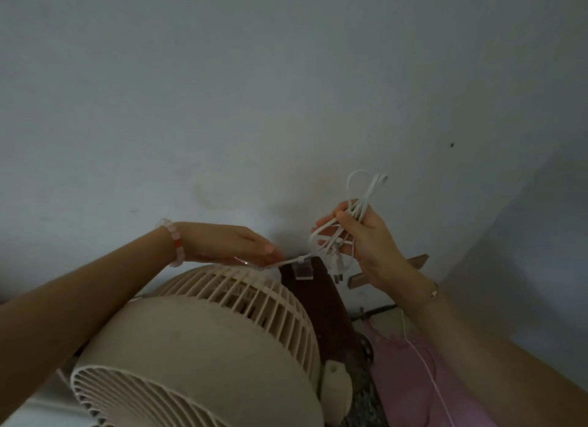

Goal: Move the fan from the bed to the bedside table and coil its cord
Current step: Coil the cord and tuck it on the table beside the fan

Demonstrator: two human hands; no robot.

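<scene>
A beige round fan [203,340] with a slatted grille fills the lower middle of the head view, standing on a dark wooden surface [331,302]. Its white cord [362,200] is gathered in several loops in my right hand [366,239], above and right of the fan; the plug [337,267] dangles below that hand. One stretch of cord runs left from the bundle to my left hand [235,245], which pinches it just over the fan's rear grille.
A pale wall [286,92] fills the upper view, close behind the fan. Pink fabric [423,382] lies at the lower right with another thin white cable [423,359] across it. A small wooden piece [420,261] sticks out by the wall.
</scene>
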